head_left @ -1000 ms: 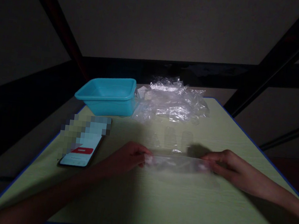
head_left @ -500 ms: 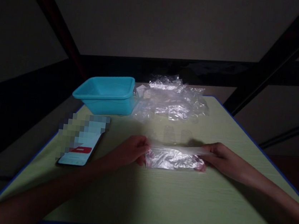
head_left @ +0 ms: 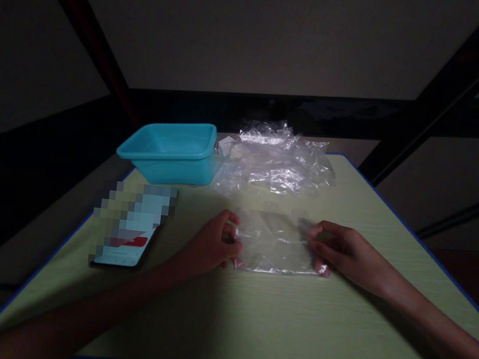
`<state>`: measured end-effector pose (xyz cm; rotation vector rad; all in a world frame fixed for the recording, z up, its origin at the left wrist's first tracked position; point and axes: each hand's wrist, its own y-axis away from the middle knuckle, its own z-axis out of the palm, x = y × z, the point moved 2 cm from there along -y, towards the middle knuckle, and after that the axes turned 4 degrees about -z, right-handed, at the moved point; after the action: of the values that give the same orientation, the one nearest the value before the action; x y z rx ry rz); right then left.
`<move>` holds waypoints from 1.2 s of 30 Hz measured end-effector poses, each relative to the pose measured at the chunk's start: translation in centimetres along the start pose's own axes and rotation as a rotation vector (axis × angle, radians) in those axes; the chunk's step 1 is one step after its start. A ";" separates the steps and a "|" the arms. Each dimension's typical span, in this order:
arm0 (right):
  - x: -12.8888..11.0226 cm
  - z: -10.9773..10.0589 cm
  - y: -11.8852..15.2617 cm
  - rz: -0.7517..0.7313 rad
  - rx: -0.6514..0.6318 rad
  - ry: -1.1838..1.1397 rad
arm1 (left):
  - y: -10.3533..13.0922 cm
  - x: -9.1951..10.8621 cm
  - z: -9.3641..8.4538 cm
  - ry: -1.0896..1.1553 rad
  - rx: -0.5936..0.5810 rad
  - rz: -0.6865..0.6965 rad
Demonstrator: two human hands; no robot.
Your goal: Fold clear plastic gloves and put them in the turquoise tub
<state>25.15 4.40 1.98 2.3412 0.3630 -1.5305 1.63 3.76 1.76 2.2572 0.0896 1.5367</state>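
A clear plastic bag (head_left: 274, 250) lies spread out over the table, its lower edge catching the light. My left hand (head_left: 219, 240) holds its left edge between the thumb and curled fingers. At the opposite edge, my right hand (head_left: 339, 248) grips the bag; some of its fingertips show pink at the lower right corner, behind the film. Both forearms reach in from the bottom corners.
Behind the bag is a heap of crumpled clear plastic bags (head_left: 285, 161). A turquoise basin (head_left: 176, 166) stands beside it at the back left. A lit phone (head_left: 122, 252), partly pixelated, lies on the green table (head_left: 257, 325), which has a blue edge.
The bag's upper part, folded forward and bunched before, now lies flattened away from me. My fingers have shifted slightly at its edges; the basin, phone and heap stay put.
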 end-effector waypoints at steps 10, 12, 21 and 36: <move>-0.6 0.3 0.4 0.021 0.075 0.030 | 2.3 -0.9 -0.2 -0.423 0.315 0.469; -0.6 0.2 0.5 0.013 0.086 0.036 | 3.4 -1.0 0.2 -0.642 0.258 0.674; -0.1 0.2 0.7 -0.032 0.090 0.044 | 4.5 -2.0 1.9 -0.991 -0.230 0.684; 0.3 -0.5 0.4 0.023 0.062 -0.240 | 4.3 -2.4 2.0 -1.011 -0.262 0.686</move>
<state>25.89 4.21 1.93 2.1647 0.2318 -1.8095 1.77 -1.45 0.58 2.6629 -1.1730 0.3931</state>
